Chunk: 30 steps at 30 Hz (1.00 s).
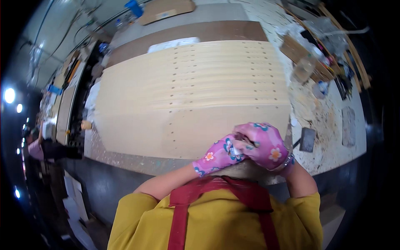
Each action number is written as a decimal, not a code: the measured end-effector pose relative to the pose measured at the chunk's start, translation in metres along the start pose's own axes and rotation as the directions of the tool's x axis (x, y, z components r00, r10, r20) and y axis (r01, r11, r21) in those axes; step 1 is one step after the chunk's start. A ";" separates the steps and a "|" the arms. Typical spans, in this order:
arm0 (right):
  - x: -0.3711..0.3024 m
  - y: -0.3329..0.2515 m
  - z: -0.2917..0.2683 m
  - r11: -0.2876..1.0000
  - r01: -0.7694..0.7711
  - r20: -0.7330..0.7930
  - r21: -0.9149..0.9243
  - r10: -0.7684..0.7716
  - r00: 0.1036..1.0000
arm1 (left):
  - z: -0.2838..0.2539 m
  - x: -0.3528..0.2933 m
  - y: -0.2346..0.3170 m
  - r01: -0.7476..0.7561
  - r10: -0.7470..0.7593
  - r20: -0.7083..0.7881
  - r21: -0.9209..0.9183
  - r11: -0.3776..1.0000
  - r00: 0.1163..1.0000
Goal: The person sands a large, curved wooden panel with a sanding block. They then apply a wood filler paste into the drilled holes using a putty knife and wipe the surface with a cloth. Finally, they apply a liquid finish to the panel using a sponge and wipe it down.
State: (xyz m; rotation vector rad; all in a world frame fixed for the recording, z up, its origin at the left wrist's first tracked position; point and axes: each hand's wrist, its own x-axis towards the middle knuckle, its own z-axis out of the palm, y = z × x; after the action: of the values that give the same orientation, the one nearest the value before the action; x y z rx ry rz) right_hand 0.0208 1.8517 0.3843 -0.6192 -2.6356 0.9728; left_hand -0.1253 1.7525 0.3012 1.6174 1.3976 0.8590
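Small white item (233,152), too blurred to identify, is showing between the left hand (223,154) and right hand (263,145), near the right-hand corner of the pale panels (137,91) on the counter (325,160). Both hands' fingers are curling inward; which are gripping it, I cannot tell. Good handling is probably requiring steady wrists and light pressure.

- I count two gloved hands: left hand (221,155), right hand (268,146)
- Two grey blocks (307,139) on my right
- One blue container (134,8), far edge
- Two red apron straps (179,227)
- One co-worker (36,151), left
- Pale boards (200,129): several, overlapping; exact count beyond me
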 end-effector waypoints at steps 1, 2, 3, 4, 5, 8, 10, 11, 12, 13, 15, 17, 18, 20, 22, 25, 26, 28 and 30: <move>0.000 -0.005 0.004 0.995 -0.014 -0.057 0.096 0.020 0.998 | 0.001 -0.009 -0.004 0.122 -0.125 -0.040 -0.077 0.990 0.991; 0.001 -0.011 0.005 0.987 -0.052 -0.051 0.151 0.060 0.997 | 0.002 -0.017 -0.009 0.234 -0.248 -0.072 -0.162 0.959 0.966; 0.003 -0.018 0.005 0.975 -0.090 -0.037 0.204 0.099 0.994 | 0.009 -0.023 -0.025 0.231 -0.256 -0.078 -0.240 0.943 0.964; 0.003 -0.022 0.006 0.959 -0.135 -0.025 0.250 0.145 0.989 | 0.010 -0.029 -0.026 0.193 -0.231 -0.118 -0.271 0.943 0.966; 0.002 -0.021 0.010 0.960 -0.138 -0.060 0.244 0.157 0.986 | 0.009 -0.038 -0.026 0.153 -0.207 -0.161 -0.298 0.942 0.965; 0.002 -0.020 0.030 0.938 -0.163 -0.119 0.305 0.208 0.971 | -0.001 -0.052 -0.027 0.132 -0.171 -0.173 -0.218 0.967 0.970; -0.001 -0.023 0.042 0.944 -0.153 -0.124 0.291 0.195 0.973 | -0.004 -0.063 -0.030 0.090 -0.130 -0.157 -0.238 0.967 0.979; 0.003 -0.030 0.048 0.918 -0.202 -0.087 0.342 0.245 0.966 | -0.007 -0.068 -0.035 0.050 -0.092 -0.169 -0.236 0.970 0.981; 0.004 -0.035 0.052 0.886 -0.259 -0.055 0.384 0.302 0.952 | -0.006 -0.072 -0.041 0.003 -0.045 -0.172 -0.234 0.972 0.984; 0.006 -0.041 0.057 0.850 -0.318 -0.021 0.420 0.360 0.933 | -0.007 -0.079 -0.047 -0.015 -0.031 -0.189 -0.236 0.972 0.981; 0.012 -0.051 0.069 0.847 -0.297 -0.016 0.442 0.338 0.941 | -0.016 -0.091 -0.055 -0.061 0.010 -0.207 -0.241 0.969 0.978; 0.020 -0.066 0.081 0.842 -0.307 0.002 0.442 0.342 0.940 | -0.033 -0.107 -0.061 -0.088 0.038 -0.216 -0.227 0.970 0.976; 0.025 -0.072 0.088 0.817 -0.331 0.044 0.472 0.354 0.934 | -0.041 -0.117 -0.063 -0.096 0.047 -0.216 -0.220 0.971 0.975; 0.035 -0.085 0.102 0.760 -0.383 0.129 0.525 0.374 0.919 | -0.055 -0.136 -0.071 -0.090 0.038 -0.244 -0.204 0.975 0.969; 0.044 -0.094 0.120 0.806 -0.348 0.129 0.478 0.328 0.936 | -0.068 -0.155 -0.082 -0.076 0.026 -0.249 -0.193 0.978 0.968; 0.062 -0.124 0.140 0.810 -0.410 0.165 0.418 0.377 0.912 | -0.089 -0.177 -0.093 -0.081 0.024 -0.235 -0.237 0.968 0.972; 0.064 -0.128 0.147 0.808 -0.408 0.167 0.425 0.372 0.913 | -0.095 -0.184 -0.096 -0.090 0.031 -0.236 -0.241 0.966 0.971; 0.070 -0.134 0.161 0.800 -0.401 0.170 0.446 0.364 0.916 | -0.108 -0.194 -0.099 -0.095 0.030 -0.239 -0.268 0.959 0.971; 0.075 -0.144 0.167 0.718 -0.495 0.202 0.489 0.459 0.865 | -0.114 -0.199 -0.105 -0.108 0.039 -0.248 -0.271 0.957 0.968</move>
State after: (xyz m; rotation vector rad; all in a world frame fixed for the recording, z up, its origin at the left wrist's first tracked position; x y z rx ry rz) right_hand -0.1515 1.6963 0.3631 -1.1611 -2.1105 1.8101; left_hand -0.3031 1.5777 0.2595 1.3875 1.3105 1.2740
